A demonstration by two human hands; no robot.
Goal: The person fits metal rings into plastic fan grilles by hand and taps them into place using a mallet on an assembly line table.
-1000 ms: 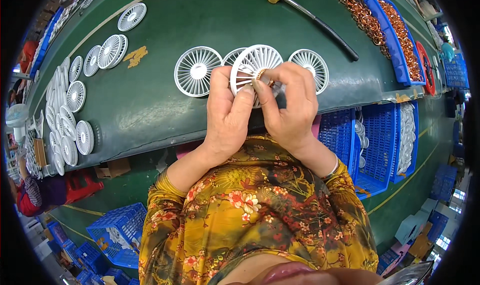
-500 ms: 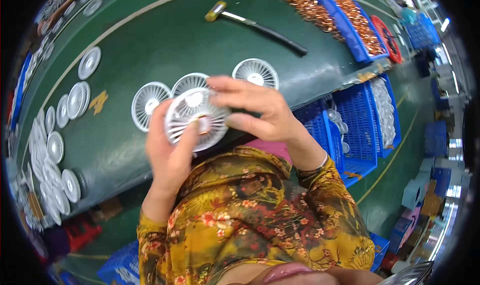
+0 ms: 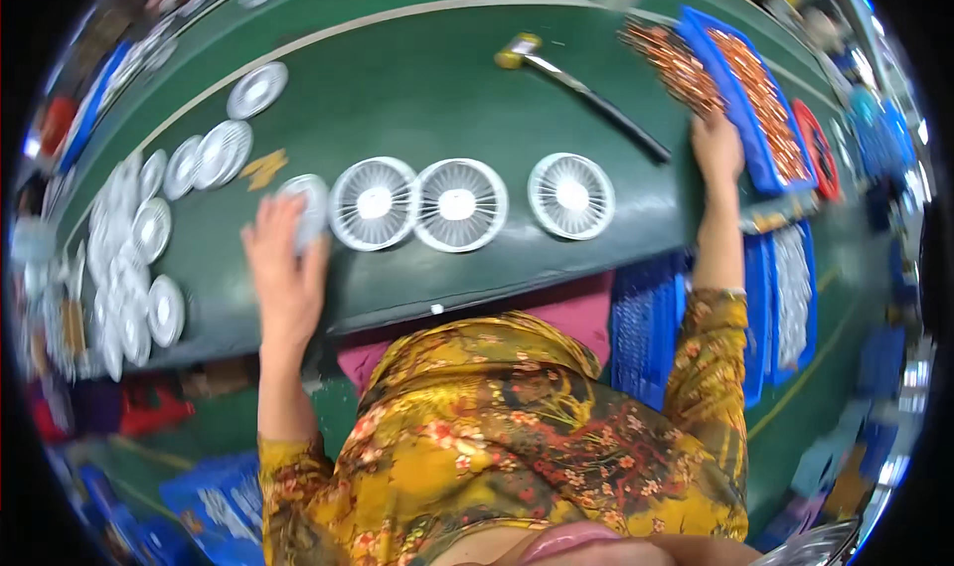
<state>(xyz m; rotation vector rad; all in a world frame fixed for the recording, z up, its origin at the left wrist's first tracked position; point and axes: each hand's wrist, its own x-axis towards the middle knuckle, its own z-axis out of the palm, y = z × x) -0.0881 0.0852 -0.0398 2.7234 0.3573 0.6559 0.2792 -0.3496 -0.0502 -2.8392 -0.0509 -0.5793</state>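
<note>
My left hand (image 3: 283,258) has its thumb and fingers round the edge of a white spoked disc (image 3: 311,210) at the left end of a row on the green table. Both are blurred, and the hand covers the disc's left side. To its right lie two more spoked discs (image 3: 373,205), side by side, then another spoked disc (image 3: 572,196) a little apart. My right hand (image 3: 717,151) reaches to the near end of a loose pile of copper-coloured metal pieces (image 3: 674,67). Its fingertips are hidden among the pieces, beside the blue tray.
A mallet (image 3: 586,94) with a yellow head lies beyond the discs. The blue tray (image 3: 740,109) holds more copper pieces. Many white discs (image 3: 124,258) are heaped at the left. Blue crates (image 3: 646,342) stand below the table's right edge. Tan strips (image 3: 263,168) lie left of centre.
My hands have parted. The left has brought the held disc down to the left end of the row; the right has let go of it and moved to the copper pieces. The view has shifted.
</note>
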